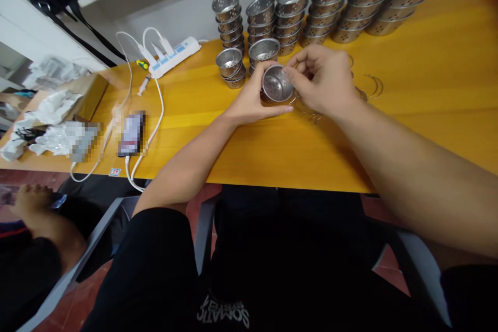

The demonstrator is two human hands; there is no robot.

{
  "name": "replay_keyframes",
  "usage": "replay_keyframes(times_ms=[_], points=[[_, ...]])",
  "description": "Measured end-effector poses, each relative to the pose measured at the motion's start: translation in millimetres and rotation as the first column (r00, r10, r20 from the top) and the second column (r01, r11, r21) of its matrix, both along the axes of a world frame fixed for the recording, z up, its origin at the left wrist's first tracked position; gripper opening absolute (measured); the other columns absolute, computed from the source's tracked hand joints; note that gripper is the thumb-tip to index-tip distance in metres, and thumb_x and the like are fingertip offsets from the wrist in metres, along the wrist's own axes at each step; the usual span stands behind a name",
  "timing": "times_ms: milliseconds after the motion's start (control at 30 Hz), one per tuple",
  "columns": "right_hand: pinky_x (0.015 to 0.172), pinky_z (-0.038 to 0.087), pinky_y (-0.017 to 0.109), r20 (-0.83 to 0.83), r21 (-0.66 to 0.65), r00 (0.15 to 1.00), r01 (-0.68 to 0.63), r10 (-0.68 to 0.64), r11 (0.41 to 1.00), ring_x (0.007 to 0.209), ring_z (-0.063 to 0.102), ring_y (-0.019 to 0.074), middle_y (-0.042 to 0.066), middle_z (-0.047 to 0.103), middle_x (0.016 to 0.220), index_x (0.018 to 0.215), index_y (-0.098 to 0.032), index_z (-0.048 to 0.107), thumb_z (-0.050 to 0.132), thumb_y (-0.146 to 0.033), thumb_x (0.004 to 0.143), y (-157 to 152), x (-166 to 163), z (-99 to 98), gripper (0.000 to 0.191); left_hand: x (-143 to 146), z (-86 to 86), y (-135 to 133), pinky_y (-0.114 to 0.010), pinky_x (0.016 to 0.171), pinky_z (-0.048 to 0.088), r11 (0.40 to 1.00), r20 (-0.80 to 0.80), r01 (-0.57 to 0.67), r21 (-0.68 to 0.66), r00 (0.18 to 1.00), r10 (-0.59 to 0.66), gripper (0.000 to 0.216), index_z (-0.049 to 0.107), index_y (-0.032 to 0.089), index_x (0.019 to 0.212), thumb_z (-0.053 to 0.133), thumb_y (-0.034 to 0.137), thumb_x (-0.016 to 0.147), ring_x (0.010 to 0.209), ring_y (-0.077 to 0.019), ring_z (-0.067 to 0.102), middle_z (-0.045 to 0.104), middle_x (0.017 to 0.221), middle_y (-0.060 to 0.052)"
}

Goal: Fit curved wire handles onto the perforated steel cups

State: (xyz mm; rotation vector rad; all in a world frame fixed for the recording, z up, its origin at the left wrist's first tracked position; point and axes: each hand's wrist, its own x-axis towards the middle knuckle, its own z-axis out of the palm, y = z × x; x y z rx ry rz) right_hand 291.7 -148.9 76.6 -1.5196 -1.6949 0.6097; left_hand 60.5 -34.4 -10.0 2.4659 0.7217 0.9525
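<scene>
My left hand [251,97] is wrapped around a small perforated metal cup [277,84], tilted so its open mouth faces me. At the cup's right rim, my right hand [324,79] is closed in a pinch, thumb against the fingers. Whatever lies between those fingertips is too small to make out. Several thin curved wires [375,88] lie on the table beside and beneath my right hand, partly hidden by it. Just behind the held cup stands a short stack of perforated cups [264,51], and to its left is another short stack [230,65].
Tall stacks of perforated cups [327,8] line the back of the yellow table [187,150]. To the left are a white power strip [175,57] with cables, a syringe [144,84], a phone [132,133] and plastic bags [58,137]. Another person's hand [33,199] shows at lower left.
</scene>
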Motion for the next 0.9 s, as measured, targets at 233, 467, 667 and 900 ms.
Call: replay_keyframes(times_ms=[233,467,667,900], points=[[0.123,0.071,0.084,-0.048,0.087,0.999,-0.004,0.008,0.996,0.134,0.086,0.0479,0.004,0.094,0.131,0.144,-0.057,0.085,0.066,-0.103,0.114,12.4,5.3,-16.7,0.058,0.9,0.6,-1.1,-0.067,0.155,0.054,1.0,-0.006,0.02,-0.007,1.0,-0.02,0.113,0.042,0.03,0.185,0.098,0.086,0.104,0.181,-0.0475,0.067,0.061,0.182,-0.018],[0.078,0.073,0.056,-0.143,0.357,0.978,-0.093,0.153,0.929,0.077,0.075,0.0306,0.005,0.071,0.084,0.124,-0.035,0.083,0.082,-0.103,0.113,39.8,13.2,-45.6,0.069,-0.4,-12.4,9.9,-0.073,0.158,0.044,0.994,-0.021,0.11,0.028,0.994,-0.11,0.126,0.024,0.026,0.195,0.07,0.108,0.11,0.182,-0.0492,0.062,0.054,0.188,-0.023],[0.075,0.077,0.059,-0.195,0.355,0.962,-0.11,0.189,0.928,0.073,0.075,0.0323,0.004,0.073,0.08,0.122,-0.039,0.085,0.089,-0.1,0.109,43.1,14.2,-50.4,0.062,-2.0,-12.1,13.3,-0.068,0.156,0.05,0.987,-0.013,0.157,-0.02,0.988,-0.157,0.13,0.036,0.029,0.19,0.079,0.113,0.101,0.177,-0.0474,0.069,0.062,0.183,-0.019],[0.074,0.076,0.052,-0.257,0.324,0.901,-0.259,0.348,0.91,0.071,0.073,0.025,0.005,0.077,0.085,0.11,-0.031,0.09,0.084,-0.113,0.104,37.1,20.0,-32.9,0.083,-1.9,-12.7,18.2,-0.066,0.146,0.061,0.976,0.099,0.196,-0.097,0.977,-0.187,0.113,0.054,0.029,0.175,0.075,0.114,0.104,0.157,-0.0401,0.081,0.074,0.162,-0.012]])
